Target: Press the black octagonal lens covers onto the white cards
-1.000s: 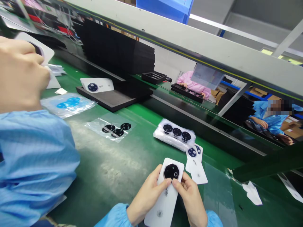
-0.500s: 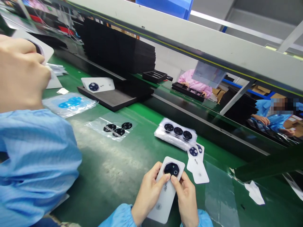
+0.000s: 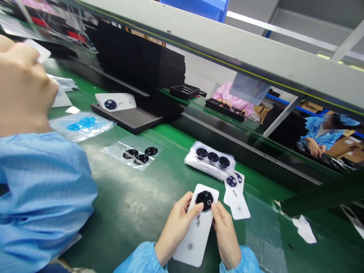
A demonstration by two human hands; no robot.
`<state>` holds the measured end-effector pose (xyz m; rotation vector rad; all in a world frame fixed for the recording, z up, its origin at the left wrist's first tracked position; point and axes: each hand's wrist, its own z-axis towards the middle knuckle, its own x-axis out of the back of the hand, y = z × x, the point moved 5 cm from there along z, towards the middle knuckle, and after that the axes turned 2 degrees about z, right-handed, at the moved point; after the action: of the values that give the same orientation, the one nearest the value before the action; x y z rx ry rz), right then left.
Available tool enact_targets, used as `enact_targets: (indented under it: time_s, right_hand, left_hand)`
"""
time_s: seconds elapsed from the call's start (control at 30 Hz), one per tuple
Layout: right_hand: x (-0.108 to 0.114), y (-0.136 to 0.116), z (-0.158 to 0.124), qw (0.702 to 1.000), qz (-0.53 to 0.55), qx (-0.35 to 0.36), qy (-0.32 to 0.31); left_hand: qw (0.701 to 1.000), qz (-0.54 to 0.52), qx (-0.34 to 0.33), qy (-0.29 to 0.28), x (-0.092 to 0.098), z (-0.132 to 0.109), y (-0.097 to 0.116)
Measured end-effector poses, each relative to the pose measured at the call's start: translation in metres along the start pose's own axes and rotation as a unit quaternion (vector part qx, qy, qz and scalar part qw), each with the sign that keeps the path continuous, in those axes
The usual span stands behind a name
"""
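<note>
A white phone back cover with a black camera disc near its top is held between my two hands, above the green bench. My left hand grips its left edge, the thumb pressing at the lower left rim of the disc. On the right edge, my right hand has closed its thumb and fingers, the thumb beside the disc. Just beyond lie more white back covers, partly overlapping, and a stack of clear film sheets bearing black discs. The undersides of both hands' fingers are hidden.
At the left, a co-worker's hand holds a white panel. A clear bag of black discs, a bag with blue pieces and a black tray with a back cover sit on the bench. White scrap lies at right.
My right thumb has shifted from the lower rim of the disc to the cover's right edge. My left thumb stays by the disc. The co-worker's panel has moved and turned.
</note>
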<state>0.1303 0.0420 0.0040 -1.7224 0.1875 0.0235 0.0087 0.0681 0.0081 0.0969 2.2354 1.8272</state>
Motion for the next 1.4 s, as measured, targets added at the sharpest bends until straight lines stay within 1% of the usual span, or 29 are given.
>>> enact_targets:
  time_s: [0.2, 0.37, 0.5, 0.67, 0.77, 0.93, 1.0, 1.07, 1.13, 1.2, 1.3, 1.4]
  right_hand:
    - [0.002, -0.01, 0.006, 1.0, 0.007, 0.016, -0.026]
    - [0.001, -0.013, 0.004, 1.0, 0.005, 0.023, -0.021]
    - [0.0, -0.011, 0.005, 0.999, 0.016, 0.017, -0.034]
    - [0.001, -0.011, 0.005, 1.0, 0.016, 0.021, -0.013]
    - [0.001, -0.009, 0.003, 1.0, 0.004, 0.027, -0.01]
    - [0.003, -0.004, 0.002, 0.998, -0.021, 0.044, 0.029]
    - [0.003, -0.003, 0.002, 0.998, -0.02, 0.038, 0.035]
    - [0.002, -0.002, 0.003, 0.999, -0.018, 0.026, 0.034]
    - [0.0, -0.004, 0.005, 0.999, -0.016, 0.016, 0.022]
    - [-0.002, -0.007, 0.007, 1.0, -0.014, 0.016, 0.001]
    - [-0.001, -0.015, 0.011, 0.999, -0.01, 0.034, -0.017]
    - [0.005, -0.019, 0.014, 0.998, -0.012, 0.054, -0.003]
  left_hand:
    - [1.0, 0.001, -0.002, -0.002, -0.001, -0.004, 0.003]
    - [0.997, 0.057, -0.047, 0.003, -0.001, -0.004, 0.006]
    - [0.995, 0.086, -0.045, 0.003, 0.001, -0.001, 0.003]
    - [0.995, 0.082, -0.064, -0.005, 0.0, 0.0, -0.002]
    - [0.994, 0.089, -0.069, 0.012, 0.001, -0.002, -0.002]
    - [0.989, 0.127, -0.067, 0.036, 0.0, -0.006, 0.0]
    - [0.991, 0.112, -0.065, 0.036, -0.001, -0.006, 0.0]
    - [0.997, 0.057, -0.052, 0.016, -0.002, -0.004, 0.0]
    - [1.0, -0.001, -0.027, -0.009, -0.004, -0.003, 0.0]
    - [0.999, -0.036, 0.001, -0.028, -0.005, -0.002, 0.001]
    - [0.997, -0.048, 0.036, -0.039, -0.003, -0.004, 0.003]
    - [0.996, -0.056, 0.043, -0.056, -0.004, -0.006, 0.004]
